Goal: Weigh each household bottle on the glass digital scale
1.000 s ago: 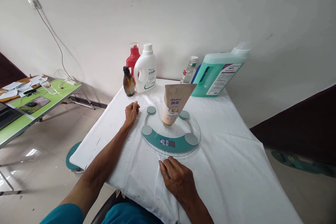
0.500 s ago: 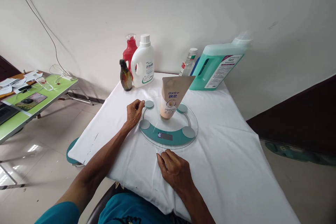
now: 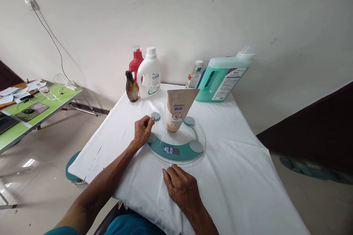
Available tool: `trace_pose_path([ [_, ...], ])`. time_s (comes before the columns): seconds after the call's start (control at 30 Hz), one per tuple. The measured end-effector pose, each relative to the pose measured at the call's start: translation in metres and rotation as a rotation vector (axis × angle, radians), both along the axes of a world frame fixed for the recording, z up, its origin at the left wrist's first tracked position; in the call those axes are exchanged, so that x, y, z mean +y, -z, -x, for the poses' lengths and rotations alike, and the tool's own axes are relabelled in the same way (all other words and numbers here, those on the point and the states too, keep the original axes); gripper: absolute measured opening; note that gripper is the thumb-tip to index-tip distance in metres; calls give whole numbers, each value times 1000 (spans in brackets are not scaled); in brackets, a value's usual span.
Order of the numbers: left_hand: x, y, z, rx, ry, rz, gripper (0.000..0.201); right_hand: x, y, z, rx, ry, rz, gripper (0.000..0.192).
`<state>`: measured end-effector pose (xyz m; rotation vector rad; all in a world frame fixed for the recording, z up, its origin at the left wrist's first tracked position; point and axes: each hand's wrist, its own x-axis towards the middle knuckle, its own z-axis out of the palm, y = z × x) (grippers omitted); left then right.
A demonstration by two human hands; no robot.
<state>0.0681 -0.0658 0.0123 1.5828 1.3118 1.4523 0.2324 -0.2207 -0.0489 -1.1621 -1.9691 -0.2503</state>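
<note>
A beige Rejoice squeeze tube (image 3: 176,112) stands on its cap on a round glass scale (image 3: 176,157) with a teal band and grey-green pads. White characters glow on the scale's display (image 3: 171,150); I cannot read them for certain. My left hand (image 3: 143,130) is curled closed at the scale's left rim, partly over it, with nothing visible in the fingers. Just in front of the scale, my right hand (image 3: 181,187) rests on the white cloth, its fingers folded and holding nothing. Neither hand touches the tube.
Behind the scale on the left stand a dark amber bottle (image 3: 131,87), a white jug (image 3: 150,75) and a red bottle (image 3: 135,60). At the back right are a clear bottle (image 3: 195,75) and a large green jug (image 3: 220,80). A green table (image 3: 62,97) stands to the left.
The scale's display now shows large bright characters. My left hand has shifted slightly inward over the scale's rim. The whole view has tilted up a little; the tube stays in place.
</note>
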Motion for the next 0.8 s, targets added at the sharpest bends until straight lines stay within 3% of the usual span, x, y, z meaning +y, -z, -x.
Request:
trace_pose_path([
  [0.2,2,0,2,20,-7,-13,50,-1,0,-1,7,-7,23,39],
  [0.37,11,-19,-3,10,99,-52,36,-1,-1,-2,11,-8,20,39],
  [0.57,32,-50,-24,94,345,-115,89,-2,1,-2,22,-8,30,38],
  [0.67,39,-56,-39,117,423,-91,91,-2,2,-2,26,-2,43,38],
  [0.8,44,-52,-54,90,443,1,73,-2,2,-2,29,-6,56,38],
])
